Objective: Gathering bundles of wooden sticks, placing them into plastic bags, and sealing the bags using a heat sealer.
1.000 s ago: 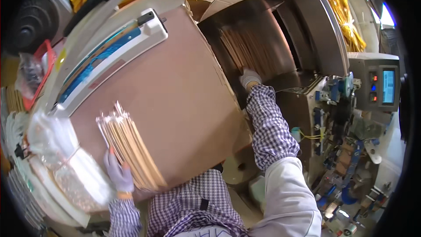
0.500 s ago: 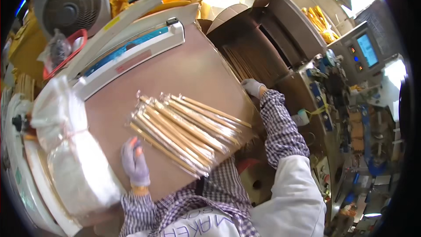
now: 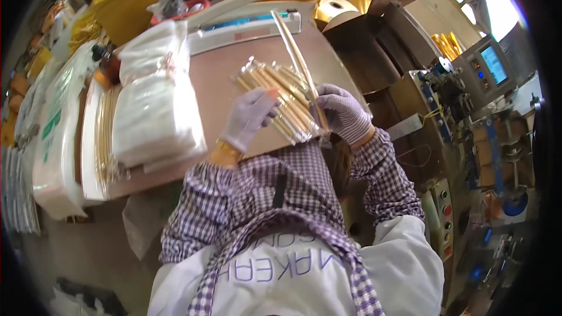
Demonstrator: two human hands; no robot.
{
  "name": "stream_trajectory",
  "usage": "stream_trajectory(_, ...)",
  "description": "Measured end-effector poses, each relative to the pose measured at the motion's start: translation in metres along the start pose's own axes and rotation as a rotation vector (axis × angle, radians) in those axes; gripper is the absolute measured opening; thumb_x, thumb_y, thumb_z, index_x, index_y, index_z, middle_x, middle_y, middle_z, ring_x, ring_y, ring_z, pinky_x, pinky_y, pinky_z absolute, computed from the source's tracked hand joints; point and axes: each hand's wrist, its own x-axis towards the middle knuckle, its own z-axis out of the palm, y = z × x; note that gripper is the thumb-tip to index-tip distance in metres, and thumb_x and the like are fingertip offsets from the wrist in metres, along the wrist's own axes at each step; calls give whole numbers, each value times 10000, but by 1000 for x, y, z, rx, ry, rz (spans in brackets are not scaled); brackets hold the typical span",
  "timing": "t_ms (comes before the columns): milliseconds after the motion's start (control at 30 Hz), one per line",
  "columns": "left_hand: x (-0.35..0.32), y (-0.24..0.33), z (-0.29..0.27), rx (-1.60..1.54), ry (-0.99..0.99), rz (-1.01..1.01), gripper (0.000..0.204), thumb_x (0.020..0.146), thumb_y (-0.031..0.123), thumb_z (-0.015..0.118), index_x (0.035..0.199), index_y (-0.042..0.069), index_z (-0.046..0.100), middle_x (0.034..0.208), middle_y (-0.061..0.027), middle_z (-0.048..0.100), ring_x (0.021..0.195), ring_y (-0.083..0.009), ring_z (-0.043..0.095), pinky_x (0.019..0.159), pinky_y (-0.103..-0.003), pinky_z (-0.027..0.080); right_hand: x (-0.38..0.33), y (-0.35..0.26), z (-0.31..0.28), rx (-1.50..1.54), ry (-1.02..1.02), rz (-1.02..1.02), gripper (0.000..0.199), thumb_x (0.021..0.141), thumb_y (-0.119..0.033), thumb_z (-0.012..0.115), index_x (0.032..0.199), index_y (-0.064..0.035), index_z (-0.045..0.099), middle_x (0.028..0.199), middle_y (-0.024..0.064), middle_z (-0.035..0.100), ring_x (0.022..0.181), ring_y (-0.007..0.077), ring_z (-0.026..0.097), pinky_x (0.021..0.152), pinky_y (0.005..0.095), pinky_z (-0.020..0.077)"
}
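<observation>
My right hand [image 3: 346,114], in a striped light glove, is closed around the lower end of a bunch of thin tan sticks [image 3: 295,52]. The bunch stands tilted, its far end pointing toward the back of the table. My left hand [image 3: 248,119], also gloved, has its fingers curled in beside the near left of a pile. Whatever lies in those fingers, if anything, is hidden. Between and beyond both hands, several clear-wrapped bundles of sticks [image 3: 274,95] lie side by side on the brown tabletop [image 3: 219,76].
A white bar sealer [image 3: 246,30] with a raised arm stands at the back. Stacked clear plastic bags [image 3: 155,111] lie at left, beside more sticks [image 3: 105,134] in a tray. A dark metal trough [image 3: 357,52] and a machine with a screen [image 3: 493,64] stand at right.
My right hand has come from the trough to the table's near edge, now holding a bunch of sticks. My left hand has closed and moved right, next to the bundles. The view has shifted.
</observation>
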Motion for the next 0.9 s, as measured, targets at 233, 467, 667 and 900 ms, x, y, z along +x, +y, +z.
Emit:
stream_trajectory(233,-7,-8,4,35,-126,-1,263,833,275,574,933,43,645,657,12,560,542,-33,478,466,-154,366,-26,49,33,-20,97,115,199,786,-140,594,898,23,574,742,86,601,616,137,595,530,232,508)
stream_trajectory(467,16,-13,1,58,-30,-98,202,795,239,631,805,38,642,584,-2,552,474,-46,474,436,-166,377,-18,67,4,265,41,139,346,854,-255,524,941,75,583,746,159,632,541,165,607,471,228,506)
stream_trajectory(667,48,-28,4,171,13,-173,244,772,260,660,685,38,609,561,-8,556,432,-52,476,406,-177,386,-1,75,-19,138,37,252,311,839,-184,551,1043,51,542,721,86,619,524,117,567,485,217,472)
stream_trajectory(900,69,-55,-9,193,143,-326,168,814,180,602,887,40,659,551,15,531,408,-29,443,365,-142,335,18,61,-34,-420,-43,209,321,783,-72,582,1094,-7,535,779,50,592,679,96,551,568,208,469)
